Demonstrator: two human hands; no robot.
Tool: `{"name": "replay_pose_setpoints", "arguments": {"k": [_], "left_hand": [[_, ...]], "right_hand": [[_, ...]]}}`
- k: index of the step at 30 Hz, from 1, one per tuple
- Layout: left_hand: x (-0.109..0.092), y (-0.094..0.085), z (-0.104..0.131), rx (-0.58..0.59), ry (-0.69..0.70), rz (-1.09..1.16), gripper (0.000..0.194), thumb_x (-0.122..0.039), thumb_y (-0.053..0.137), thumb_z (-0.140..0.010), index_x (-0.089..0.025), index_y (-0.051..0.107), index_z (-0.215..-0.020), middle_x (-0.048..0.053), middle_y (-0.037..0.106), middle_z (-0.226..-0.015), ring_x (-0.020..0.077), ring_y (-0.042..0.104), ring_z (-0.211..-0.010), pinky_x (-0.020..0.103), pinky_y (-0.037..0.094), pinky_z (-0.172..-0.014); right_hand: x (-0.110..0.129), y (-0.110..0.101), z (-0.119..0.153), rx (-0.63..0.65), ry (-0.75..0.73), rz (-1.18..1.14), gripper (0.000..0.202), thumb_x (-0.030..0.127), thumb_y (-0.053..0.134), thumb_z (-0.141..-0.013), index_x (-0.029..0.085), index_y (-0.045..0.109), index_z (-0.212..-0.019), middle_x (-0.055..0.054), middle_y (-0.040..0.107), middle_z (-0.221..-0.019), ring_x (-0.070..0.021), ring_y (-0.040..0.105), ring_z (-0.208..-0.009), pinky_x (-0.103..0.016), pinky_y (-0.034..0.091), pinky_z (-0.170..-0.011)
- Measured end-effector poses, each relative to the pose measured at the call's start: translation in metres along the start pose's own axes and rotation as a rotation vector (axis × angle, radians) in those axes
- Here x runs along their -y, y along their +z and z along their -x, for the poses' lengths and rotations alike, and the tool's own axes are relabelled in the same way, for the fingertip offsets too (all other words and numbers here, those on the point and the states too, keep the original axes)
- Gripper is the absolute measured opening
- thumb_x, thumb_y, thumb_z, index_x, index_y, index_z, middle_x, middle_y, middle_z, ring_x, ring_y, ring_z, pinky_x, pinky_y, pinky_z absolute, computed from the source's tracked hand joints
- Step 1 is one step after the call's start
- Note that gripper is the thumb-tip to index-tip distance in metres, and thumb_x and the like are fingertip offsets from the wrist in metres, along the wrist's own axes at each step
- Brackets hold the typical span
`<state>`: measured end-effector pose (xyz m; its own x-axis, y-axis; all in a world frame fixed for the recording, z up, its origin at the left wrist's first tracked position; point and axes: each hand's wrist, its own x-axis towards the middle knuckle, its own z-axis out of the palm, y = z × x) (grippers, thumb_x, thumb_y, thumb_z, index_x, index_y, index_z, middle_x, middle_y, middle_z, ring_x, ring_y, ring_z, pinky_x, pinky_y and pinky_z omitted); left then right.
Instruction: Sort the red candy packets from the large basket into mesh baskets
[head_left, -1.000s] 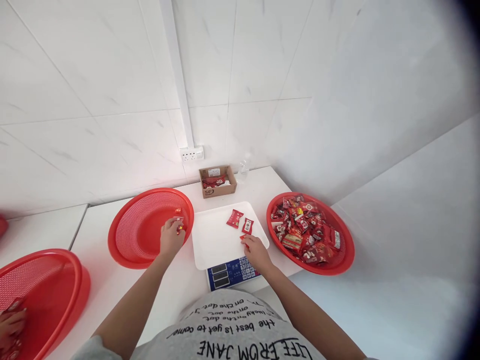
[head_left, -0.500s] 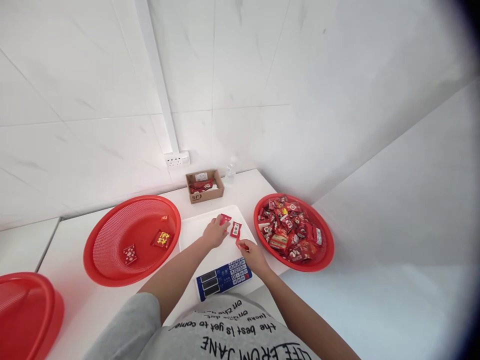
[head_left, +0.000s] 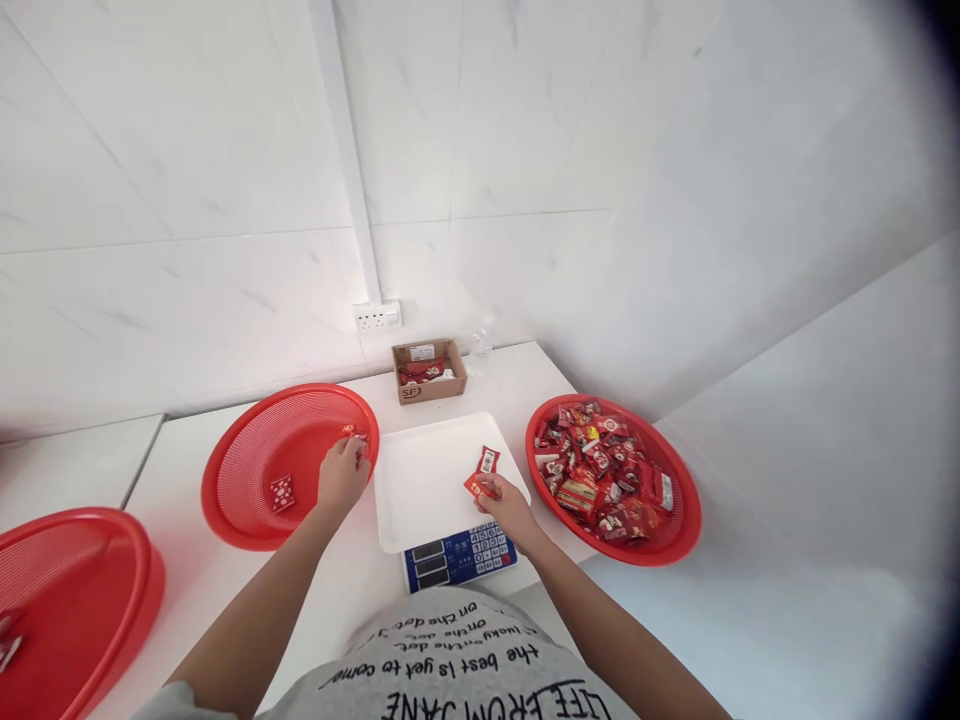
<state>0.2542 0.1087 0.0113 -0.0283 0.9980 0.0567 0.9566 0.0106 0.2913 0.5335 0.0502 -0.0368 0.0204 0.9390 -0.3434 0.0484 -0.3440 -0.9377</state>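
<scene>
My left hand (head_left: 343, 474) is inside the middle red plastic basket (head_left: 217, 500), near its right rim. Its fingers are closed on a small red snack packet (head_left: 362, 437), mostly hidden by them. A red packet with white dots (head_left: 282, 493) lies on the basket floor. Over the right part of the white scale pan (head_left: 420, 490), my right hand (head_left: 504, 503) pinches an orange-red snack packet (head_left: 475, 486). Just beyond those fingers, a red packet with a white label (head_left: 489, 460) rests on the pan.
At the right stands a red basket (head_left: 691, 510) heaped with red snack packets. A small cardboard box (head_left: 427, 393) with packets and a clear plastic bottle (head_left: 481, 346) are by the wall. Another red basket (head_left: 142, 600) is at lower left. The scale's blue keypad panel (head_left: 461, 558) faces me.
My left hand has moved left from the scale pan into the middle basket, and a red packet has left the pan. My right hand has stayed over the pan. The view has shifted left.
</scene>
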Motion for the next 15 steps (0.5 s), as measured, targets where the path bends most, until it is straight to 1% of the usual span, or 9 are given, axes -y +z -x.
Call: {"name": "replay_pose_setpoints", "arguments": {"k": [2, 4, 6, 8, 9, 10, 12, 13, 15], "left_hand": [[0.015, -0.004, 0.010, -0.092, -0.115, 0.009, 0.026, -0.024, 0.044, -0.081, -0.016, 0.056, -0.102, 0.018, 0.049, -0.122, 0.0321, 0.050, -0.105, 0.044, 0.039, -0.085], [0.013, -0.001, 0.021, -0.125, -0.114, 0.092, 0.029, -0.030, 0.046, -0.081, -0.016, 0.056, -0.104, 0.019, 0.044, -0.130, 0.0348, 0.044, -0.114, 0.048, 0.035, -0.090], [-0.003, 0.006, 0.034, -0.031, -0.011, 0.307, 0.029, -0.034, 0.047, -0.082, -0.017, 0.056, -0.103, 0.015, 0.055, -0.119, 0.0298, 0.049, -0.110, 0.043, 0.037, -0.090], [-0.028, 0.014, 0.049, 0.177, 0.085, 0.583, 0.028, -0.037, 0.045, -0.083, -0.020, 0.056, -0.101, 0.007, 0.065, -0.094, 0.0220, 0.058, -0.089, 0.035, 0.044, -0.079], [-0.041, 0.017, 0.056, 0.277, 0.096, 0.703, 0.026, -0.039, 0.045, -0.083, -0.020, 0.056, -0.097, 0.004, 0.065, -0.083, 0.0193, 0.059, -0.078, 0.032, 0.045, -0.071], [-0.052, 0.020, 0.063, 0.336, 0.076, 0.810, 0.023, -0.039, 0.045, -0.082, -0.020, 0.056, -0.091, 0.002, 0.063, -0.075, 0.0170, 0.058, -0.071, 0.029, 0.045, -0.066], [-0.065, 0.023, 0.070, 0.392, -0.003, 0.980, 0.020, -0.039, 0.048, -0.080, -0.019, 0.053, -0.079, -0.001, 0.060, -0.067, 0.0137, 0.055, -0.062, 0.026, 0.044, -0.059], [-0.067, 0.023, 0.071, 0.385, -0.055, 1.048, 0.020, -0.039, 0.050, -0.078, -0.019, 0.052, -0.076, -0.001, 0.059, -0.065, 0.0125, 0.053, -0.059, 0.025, 0.043, -0.057], [-0.060, 0.021, 0.065, 0.336, -0.174, 1.159, 0.023, -0.040, 0.056, -0.075, -0.018, 0.051, -0.073, -0.002, 0.058, -0.061, 0.0107, 0.051, -0.054, 0.024, 0.041, -0.054]], "right_hand": [[0.006, 0.014, -0.004, 0.045, 0.013, -0.055, 0.037, 0.026, 0.062, -0.064, 0.019, 0.055, -0.100, -0.004, 0.065, -0.088, -0.0151, 0.062, -0.072, -0.033, 0.051, -0.073], [0.015, 0.029, -0.005, 0.102, 0.009, -0.061, 0.038, 0.026, 0.064, -0.064, 0.019, 0.054, -0.100, -0.004, 0.065, -0.085, -0.0155, 0.063, -0.072, -0.033, 0.051, -0.074], [0.023, 0.042, -0.002, 0.179, -0.014, -0.028, 0.036, 0.027, 0.065, -0.064, 0.019, 0.055, -0.097, -0.003, 0.065, -0.083, -0.0154, 0.062, -0.072, -0.033, 0.051, -0.073], [0.028, 0.050, 0.005, 0.263, -0.054, 0.030, 0.032, 0.028, 0.064, -0.066, 0.019, 0.056, -0.096, -0.001, 0.065, -0.079, -0.0147, 0.062, -0.070, -0.031, 0.050, -0.070], [0.030, 0.052, 0.009, 0.298, -0.076, 0.066, 0.030, 0.029, 0.063, -0.068, 0.019, 0.056, -0.096, -0.001, 0.064, -0.076, -0.0143, 0.061, -0.068, -0.030, 0.050, -0.068], [0.031, 0.052, 0.012, 0.326, -0.096, 0.108, 0.027, 0.029, 0.061, -0.070, 0.019, 0.057, -0.096, 0.000, 0.064, -0.073, -0.0139, 0.060, -0.066, -0.030, 0.049, -0.066], [0.030, 0.048, 0.015, 0.354, -0.124, 0.211, 0.024, 0.027, 0.057, -0.074, 0.019, 0.059, -0.096, 0.000, 0.064, -0.070, -0.0141, 0.060, -0.065, -0.029, 0.048, -0.065], [0.029, 0.043, 0.014, 0.342, -0.137, 0.276, 0.023, 0.026, 0.056, -0.075, 0.019, 0.059, -0.096, -0.001, 0.065, -0.073, -0.0149, 0.061, -0.068, -0.029, 0.048, -0.067], [0.026, 0.029, 0.007, 0.247, -0.185, 0.460, 0.026, 0.023, 0.054, -0.075, 0.018, 0.061, -0.100, -0.005, 0.067, -0.090, -0.0183, 0.061, -0.084, -0.033, 0.047, -0.077]]}}
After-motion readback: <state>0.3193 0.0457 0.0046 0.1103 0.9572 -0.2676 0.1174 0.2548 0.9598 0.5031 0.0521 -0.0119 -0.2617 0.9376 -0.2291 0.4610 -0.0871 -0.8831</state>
